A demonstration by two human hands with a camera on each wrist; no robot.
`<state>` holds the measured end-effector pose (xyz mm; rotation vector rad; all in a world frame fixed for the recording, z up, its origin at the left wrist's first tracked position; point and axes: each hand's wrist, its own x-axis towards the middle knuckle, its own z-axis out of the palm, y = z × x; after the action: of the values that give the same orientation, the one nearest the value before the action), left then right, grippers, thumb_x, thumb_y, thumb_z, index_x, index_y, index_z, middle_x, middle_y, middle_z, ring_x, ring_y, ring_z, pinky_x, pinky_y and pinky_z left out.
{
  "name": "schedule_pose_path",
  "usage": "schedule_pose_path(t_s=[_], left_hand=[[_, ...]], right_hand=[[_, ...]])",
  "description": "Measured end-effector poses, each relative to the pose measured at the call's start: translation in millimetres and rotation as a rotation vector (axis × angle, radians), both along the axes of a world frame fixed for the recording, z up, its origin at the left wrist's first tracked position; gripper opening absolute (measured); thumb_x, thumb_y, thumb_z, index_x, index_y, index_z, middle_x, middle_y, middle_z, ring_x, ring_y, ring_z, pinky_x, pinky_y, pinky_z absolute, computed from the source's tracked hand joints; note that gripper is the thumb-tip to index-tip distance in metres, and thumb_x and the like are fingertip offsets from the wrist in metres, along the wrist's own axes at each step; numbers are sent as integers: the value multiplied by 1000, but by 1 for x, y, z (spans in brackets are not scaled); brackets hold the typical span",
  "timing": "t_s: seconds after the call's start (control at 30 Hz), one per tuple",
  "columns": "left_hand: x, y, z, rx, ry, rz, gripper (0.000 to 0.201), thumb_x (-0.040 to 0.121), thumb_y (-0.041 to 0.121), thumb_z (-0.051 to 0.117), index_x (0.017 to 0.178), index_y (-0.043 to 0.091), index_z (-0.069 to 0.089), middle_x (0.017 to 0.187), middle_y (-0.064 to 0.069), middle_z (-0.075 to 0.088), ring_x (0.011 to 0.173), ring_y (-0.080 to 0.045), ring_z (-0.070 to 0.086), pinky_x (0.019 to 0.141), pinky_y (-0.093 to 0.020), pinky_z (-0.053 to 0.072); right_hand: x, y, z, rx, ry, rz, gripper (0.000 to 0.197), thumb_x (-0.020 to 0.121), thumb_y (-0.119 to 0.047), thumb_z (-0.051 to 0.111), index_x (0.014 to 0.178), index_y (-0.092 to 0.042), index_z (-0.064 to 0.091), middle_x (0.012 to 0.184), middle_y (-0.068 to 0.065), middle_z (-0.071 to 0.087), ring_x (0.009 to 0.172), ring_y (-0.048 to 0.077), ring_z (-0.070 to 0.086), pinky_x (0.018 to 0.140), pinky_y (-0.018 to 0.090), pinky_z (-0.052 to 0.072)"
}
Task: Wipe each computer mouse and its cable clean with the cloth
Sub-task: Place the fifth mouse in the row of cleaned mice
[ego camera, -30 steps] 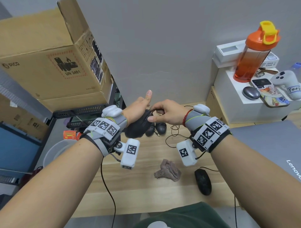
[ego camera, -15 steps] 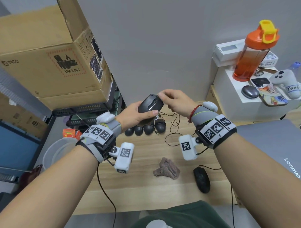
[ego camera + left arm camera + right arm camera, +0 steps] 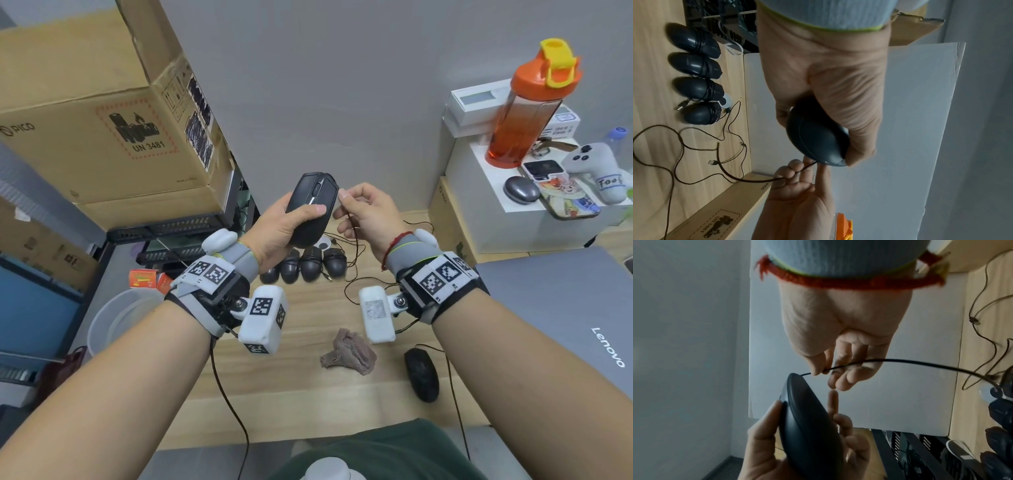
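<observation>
The wooden table (image 3: 301,404) holds four wrapped mice (image 3: 301,265) at the far side and the cloth (image 3: 347,353) lying near, untouched. The mouse (image 3: 310,209) has risen off the table since a second ago — the left hand (image 3: 274,233) grips it, the right hand (image 3: 368,216) pinches its cable (image 3: 900,361) beside the nose. Likely unwound now — wiping comes next.

Mouse (image 3: 311,209) now higher, right hand (image 3: 368,214) beside it.
</observation>
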<state>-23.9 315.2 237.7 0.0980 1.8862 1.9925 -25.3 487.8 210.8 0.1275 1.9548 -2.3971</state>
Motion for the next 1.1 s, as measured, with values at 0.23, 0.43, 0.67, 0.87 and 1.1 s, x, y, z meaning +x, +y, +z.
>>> schedule_pose_path(t_s=[0.23,0.43,0.67,0.87,1.1], left_hand=[[0,3,6,82,-17,55,57,85,27,68,131,-4,58,112,-11,71,89,-17,69,71,-23,55],[-2,3,6,50,-9,85,46,100,21,62,131,-11,53,105,-17,68,92,-25,69,78,-32,58],[-16,-19,-1,-227,114,220,38,83,22,83,112,1,69,96,-17,72,83,-31,71,65,-32,58],[-17,-28,-8,-802,292,0,41,74,53,85,96,24,66,81,7,67,77,-16,63,70,-31,47],[-1,-8,5,-1101,397,-276,53,68,56,86,85,18,55,76,2,58,73,-20,55,65,-35,43]], right_hand=[[10,-9,-13,50,-38,163,15,100,-21,55,89,-16,65,78,4,67,63,19,63,59,26,52],[16,-11,-19,195,-84,312,37,102,-35,49,80,-11,67,63,5,62,51,14,54,51,22,45],[17,14,-13,490,-16,315,27,94,-34,64,81,-12,74,46,-13,45,45,5,38,52,22,31],[7,22,13,571,103,264,22,89,-33,71,73,-18,69,50,-11,37,47,7,31,48,23,27],[1,11,25,801,234,333,18,84,-36,75,76,-21,72,66,-2,65,57,1,50,59,17,42]])
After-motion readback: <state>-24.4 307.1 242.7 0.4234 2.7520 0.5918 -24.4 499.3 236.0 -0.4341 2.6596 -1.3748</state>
